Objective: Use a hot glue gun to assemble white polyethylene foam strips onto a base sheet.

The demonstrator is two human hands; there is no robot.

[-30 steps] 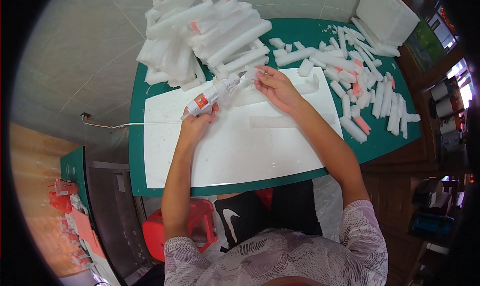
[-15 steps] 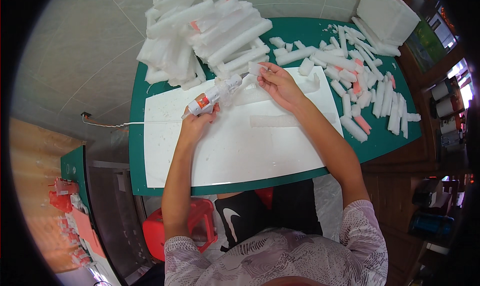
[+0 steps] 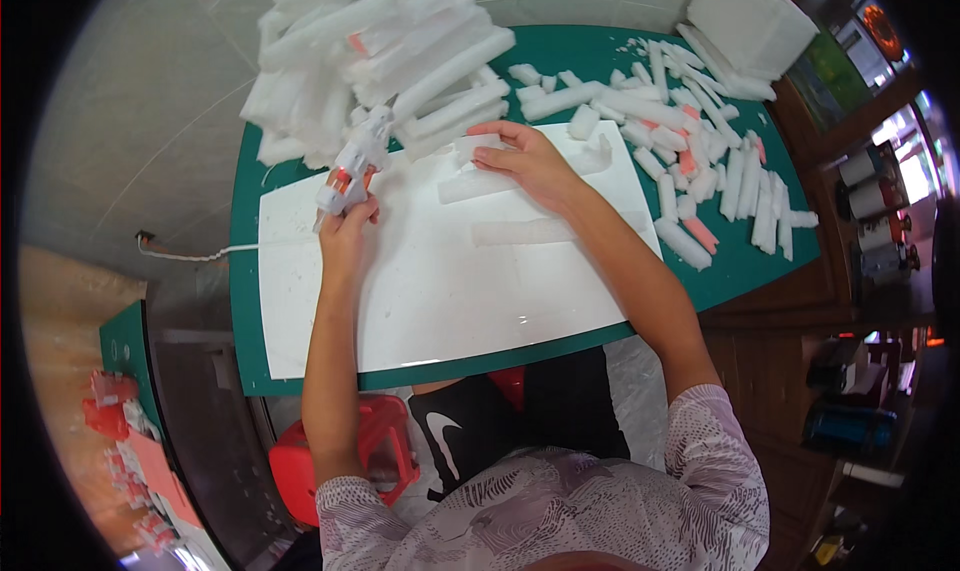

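Observation:
My left hand (image 3: 346,227) is wrapped around the handle of a white and orange glue gun (image 3: 360,156), its nozzle tilted up and away from me. A small white foam piece (image 3: 472,148) is pinched in the fingers of my right hand (image 3: 532,167). It sits at the left end of a foam strip (image 3: 462,188) on the white board (image 3: 450,306); whether they touch, I cannot tell. Nearer to me, a second foam strip (image 3: 520,233) lies flat, partly behind my right forearm.
A tall stack of foam strips (image 3: 330,61) stands at the back left. Several loose white and pink foam pieces (image 3: 690,161) lie on the green table (image 3: 720,291) at the right. A white cord (image 3: 215,254) runs to the left. Foam sheets (image 3: 750,31) stand at the back right.
The glue gun in my left hand has drawn away to the left from the foam piece. My right hand has brought the piece down to the strip's left end. The view has shifted slightly.

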